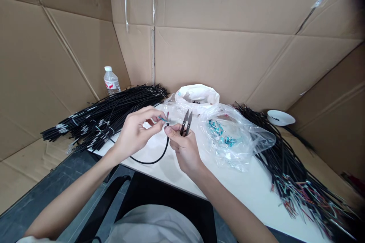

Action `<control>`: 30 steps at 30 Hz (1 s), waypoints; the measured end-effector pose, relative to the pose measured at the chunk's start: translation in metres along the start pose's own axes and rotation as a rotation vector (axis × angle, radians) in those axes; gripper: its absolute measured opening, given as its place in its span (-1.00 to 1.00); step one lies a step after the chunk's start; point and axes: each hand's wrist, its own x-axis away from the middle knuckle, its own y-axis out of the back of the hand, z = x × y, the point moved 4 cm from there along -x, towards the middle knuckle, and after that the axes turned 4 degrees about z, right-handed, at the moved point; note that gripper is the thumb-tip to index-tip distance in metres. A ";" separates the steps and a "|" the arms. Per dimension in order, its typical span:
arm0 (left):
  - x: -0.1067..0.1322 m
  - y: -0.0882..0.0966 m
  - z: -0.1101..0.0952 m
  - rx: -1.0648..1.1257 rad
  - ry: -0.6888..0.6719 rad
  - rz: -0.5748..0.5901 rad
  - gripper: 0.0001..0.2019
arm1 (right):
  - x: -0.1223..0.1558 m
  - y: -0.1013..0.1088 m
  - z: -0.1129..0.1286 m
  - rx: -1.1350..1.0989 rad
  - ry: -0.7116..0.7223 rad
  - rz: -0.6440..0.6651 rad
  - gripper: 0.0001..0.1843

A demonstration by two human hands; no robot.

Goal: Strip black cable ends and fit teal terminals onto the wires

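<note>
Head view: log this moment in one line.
left hand: pinching thin wire | right hand: holding black cable end, snips | snips: blades apart | bottle: back left, upright

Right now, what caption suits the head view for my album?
Left hand pinching thin wires of a black cable, right hand holding cable and snips.

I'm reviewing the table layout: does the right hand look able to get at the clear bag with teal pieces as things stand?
Probably yes: the clear bag lies beside the right hand, with nothing apparent between them. The hand is busy, though, holding snips and seemingly pinching the black cable.
</note>
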 end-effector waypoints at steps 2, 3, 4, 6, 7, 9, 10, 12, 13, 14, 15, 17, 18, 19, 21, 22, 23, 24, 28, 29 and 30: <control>0.001 0.000 -0.006 -0.092 -0.083 -0.057 -0.91 | 0.003 -0.003 -0.001 -0.070 0.027 -0.019 -0.53; 0.000 -0.001 -0.007 -0.082 -0.092 -0.077 -0.92 | 0.004 -0.005 -0.001 -0.105 0.041 -0.028 -0.53; -0.001 -0.003 -0.007 -0.031 -0.075 -0.083 -0.93 | 0.005 -0.007 0.000 -0.137 0.054 -0.040 -0.52; -0.008 -0.008 -0.002 0.168 0.019 -0.041 -0.94 | 0.007 -0.009 0.001 -0.191 0.067 -0.057 -0.51; -0.013 -0.013 0.001 0.287 0.078 -0.007 -0.92 | 0.007 -0.009 0.002 -0.211 0.073 -0.064 -0.51; -0.019 -0.021 0.008 0.480 0.179 0.022 -0.85 | 0.006 -0.006 0.005 -0.233 0.097 -0.082 -0.51; -0.020 -0.024 0.011 0.534 0.215 0.009 -0.81 | 0.006 -0.003 0.006 -0.238 0.115 -0.094 -0.52; -0.018 -0.030 0.017 0.558 0.260 -0.038 -0.75 | 0.005 0.005 0.009 -0.242 0.157 -0.129 -0.53; -0.015 -0.035 0.019 0.538 0.271 -0.035 -0.72 | 0.005 0.010 0.011 -0.243 0.175 -0.149 -0.53; -0.010 -0.040 0.021 0.501 0.275 -0.001 -0.70 | 0.005 0.014 0.012 -0.244 0.191 -0.169 -0.54; -0.004 -0.047 0.023 0.455 0.276 0.056 -0.69 | 0.005 0.018 0.013 -0.244 0.204 -0.189 -0.54; 0.007 -0.061 0.027 0.354 0.272 0.171 -0.70 | 0.004 0.024 0.015 -0.238 0.223 -0.226 -0.53; 0.010 -0.067 0.028 0.307 0.263 0.198 -0.73 | 0.004 0.027 0.016 -0.230 0.229 -0.241 -0.53; 0.012 -0.073 0.029 0.265 0.248 0.206 -0.76 | 0.003 0.030 0.017 -0.218 0.230 -0.255 -0.52; 0.010 -0.081 0.030 0.196 0.202 0.190 -0.81 | 0.001 0.036 0.020 -0.176 0.218 -0.286 -0.51; 0.007 -0.084 0.029 0.161 0.170 0.183 -0.82 | 0.001 0.041 0.023 -0.148 0.208 -0.310 -0.50; 0.002 -0.087 0.027 0.123 0.137 0.180 -0.83 | 0.001 0.046 0.026 -0.116 0.200 -0.339 -0.49; -0.004 -0.089 0.024 0.079 0.102 0.175 -0.84 | 0.002 0.053 0.030 -0.088 0.197 -0.372 -0.48; -0.027 -0.092 0.013 -0.145 -0.075 0.177 -0.86 | 0.019 0.090 0.051 -0.014 0.256 -0.460 -0.47; -0.032 -0.093 0.012 -0.200 -0.116 0.192 -0.86 | 0.026 0.100 0.057 0.017 0.273 -0.465 -0.45; -0.036 -0.093 0.011 -0.250 -0.153 0.211 -0.85 | 0.033 0.110 0.064 0.066 0.284 -0.464 -0.43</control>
